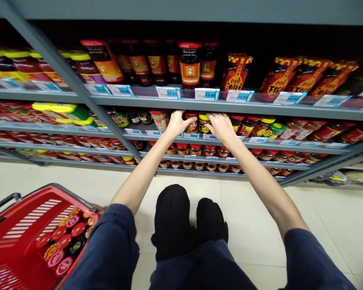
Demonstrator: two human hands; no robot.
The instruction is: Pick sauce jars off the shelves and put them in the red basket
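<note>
My left hand [178,124] and my right hand [220,127] reach into the middle shelf with fingers spread. The left fingertips lie at a red-lidded glass jar [191,123]. The right fingertips lie at a yellow-lidded glass jar [204,123], just beside it. Neither hand shows a closed grip. More jars of sauce [248,127] stand in rows on both sides of my hands.
Grey metal shelves [181,100] with price tags hold bottles and pouches above and jars below. A grey diagonal brace [66,76] crosses the left side. At lower left, a red shopping basket [24,200] holds red-lidded jars [68,235]. Pale floor tiles [254,217] lie below.
</note>
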